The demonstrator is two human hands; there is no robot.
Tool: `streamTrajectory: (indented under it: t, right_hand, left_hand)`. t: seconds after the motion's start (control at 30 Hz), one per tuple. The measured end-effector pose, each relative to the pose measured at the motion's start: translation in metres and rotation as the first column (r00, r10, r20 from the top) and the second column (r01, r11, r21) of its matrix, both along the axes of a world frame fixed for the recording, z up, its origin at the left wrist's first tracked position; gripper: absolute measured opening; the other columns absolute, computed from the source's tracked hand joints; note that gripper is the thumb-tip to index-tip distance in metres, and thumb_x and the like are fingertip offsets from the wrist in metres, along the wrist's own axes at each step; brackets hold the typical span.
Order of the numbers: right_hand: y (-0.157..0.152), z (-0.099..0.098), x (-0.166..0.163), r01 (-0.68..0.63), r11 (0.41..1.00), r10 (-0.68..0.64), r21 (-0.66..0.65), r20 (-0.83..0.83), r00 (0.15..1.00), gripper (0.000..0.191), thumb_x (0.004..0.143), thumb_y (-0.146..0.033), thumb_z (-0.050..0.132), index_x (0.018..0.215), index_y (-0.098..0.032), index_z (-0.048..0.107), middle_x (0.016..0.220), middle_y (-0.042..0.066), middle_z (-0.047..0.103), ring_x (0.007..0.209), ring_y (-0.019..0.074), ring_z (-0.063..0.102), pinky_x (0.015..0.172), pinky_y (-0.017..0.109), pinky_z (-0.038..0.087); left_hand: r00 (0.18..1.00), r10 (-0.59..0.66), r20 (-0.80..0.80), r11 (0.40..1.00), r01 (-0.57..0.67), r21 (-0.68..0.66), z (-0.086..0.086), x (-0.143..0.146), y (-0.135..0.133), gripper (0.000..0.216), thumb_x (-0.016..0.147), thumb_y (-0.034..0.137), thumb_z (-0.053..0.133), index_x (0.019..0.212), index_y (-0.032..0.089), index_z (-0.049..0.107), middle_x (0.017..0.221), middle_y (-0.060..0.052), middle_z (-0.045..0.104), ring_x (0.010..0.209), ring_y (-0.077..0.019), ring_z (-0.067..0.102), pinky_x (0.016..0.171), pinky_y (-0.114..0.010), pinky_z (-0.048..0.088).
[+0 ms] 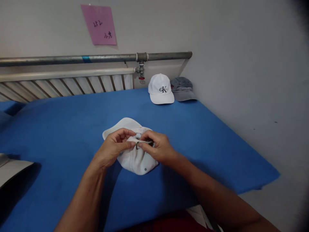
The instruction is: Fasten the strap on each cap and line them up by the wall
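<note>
Both hands, left hand (pixel 113 149) and right hand (pixel 158 146), pinch the strap buckle (pixel 138 145) between them, white cap (pixel 136 159) upside-down beneath the grip exposing it.

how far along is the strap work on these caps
Possibly done: a white logo cap and a grey cap sit at the blue table's far edge. In hand: left hand and right hand pinch the plain white cap's strap buckle. Remaining: can't tell.

I am seeing my left hand (pixel 113 149) and right hand (pixel 158 149) showing bare, forearms sleeveless, wearing no gloves.
</note>
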State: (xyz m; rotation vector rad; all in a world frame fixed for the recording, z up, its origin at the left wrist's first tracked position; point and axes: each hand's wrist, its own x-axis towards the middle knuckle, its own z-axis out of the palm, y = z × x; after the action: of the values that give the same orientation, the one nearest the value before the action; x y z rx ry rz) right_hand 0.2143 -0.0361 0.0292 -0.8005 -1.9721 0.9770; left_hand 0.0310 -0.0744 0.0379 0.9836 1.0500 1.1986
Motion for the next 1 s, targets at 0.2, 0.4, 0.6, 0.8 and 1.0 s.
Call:
streamTrajectory:
  t: [0.2,0.4,0.6,0.8,1.0]
  right_hand:
    - [-0.001,-0.004,-0.004,0.055,0.994,-0.065,0.093,0.107,0.992,0.005,0.078,-0.018,0.059,0.075,-0.019,0.056,0.070,-0.002,0.057,0.066,0.0116,0.051,0.066,0.025,0.041]
    - [0.005,0.001,0.003,-0.062,0.993,0.065,-0.096,0.021,0.998,0.008,0.079,-0.026,0.064,0.083,-0.018,0.062,0.079,-0.001,0.062,0.072,0.0116,0.054,0.068,0.025,0.043]
    - [0.010,0.008,0.014,-0.162,0.940,0.168,-0.300,-0.003,0.986,0.011,0.077,-0.026,0.068,0.085,-0.018,0.069,0.080,-0.001,0.063,0.069,0.0112,0.054,0.062,0.024,0.043]
    - [0.009,0.020,0.022,-0.117,0.980,0.124,-0.163,0.033,0.992,0.007,0.077,-0.022,0.068,0.083,-0.018,0.070,0.078,-0.001,0.065,0.070,0.0115,0.056,0.066,0.024,0.044]
    - [0.010,0.029,0.029,-0.120,0.973,0.122,-0.196,-0.002,0.993,0.004,0.076,-0.020,0.067,0.079,-0.018,0.069,0.074,-0.001,0.063,0.068,0.0112,0.055,0.065,0.025,0.044]
  left_hand:
    - [0.997,0.025,-0.077,1.000,-0.024,0.004,0.003,0.004,0.000,0.028,0.059,0.014,0.082,0.084,0.018,0.071,0.084,-0.001,0.069,0.080,-0.0124,0.062,0.072,-0.022,0.049]
    - [0.996,0.051,-0.077,0.998,-0.053,-0.027,0.003,-0.001,0.000,0.028,0.060,0.017,0.083,0.084,0.019,0.070,0.077,0.001,0.068,0.068,-0.0092,0.060,0.065,-0.020,0.048]
    - [0.990,-0.032,-0.137,0.999,0.037,0.035,0.002,-0.011,-0.002,0.022,0.070,0.022,0.078,0.090,0.020,0.070,0.085,-0.001,0.067,0.074,-0.0115,0.061,0.068,-0.022,0.048]
    - [0.869,0.002,-0.494,0.968,0.123,0.220,0.010,-0.015,-0.004,0.018,0.077,0.030,0.072,0.094,0.024,0.074,0.108,-0.005,0.063,0.103,-0.0211,0.058,0.086,-0.028,0.046]
    - [0.751,-0.072,-0.656,0.955,0.241,0.171,0.015,-0.008,-0.007,0.024,0.088,0.035,0.057,0.103,0.025,0.073,0.098,-0.005,0.069,0.096,-0.0211,0.061,0.085,-0.029,0.044]
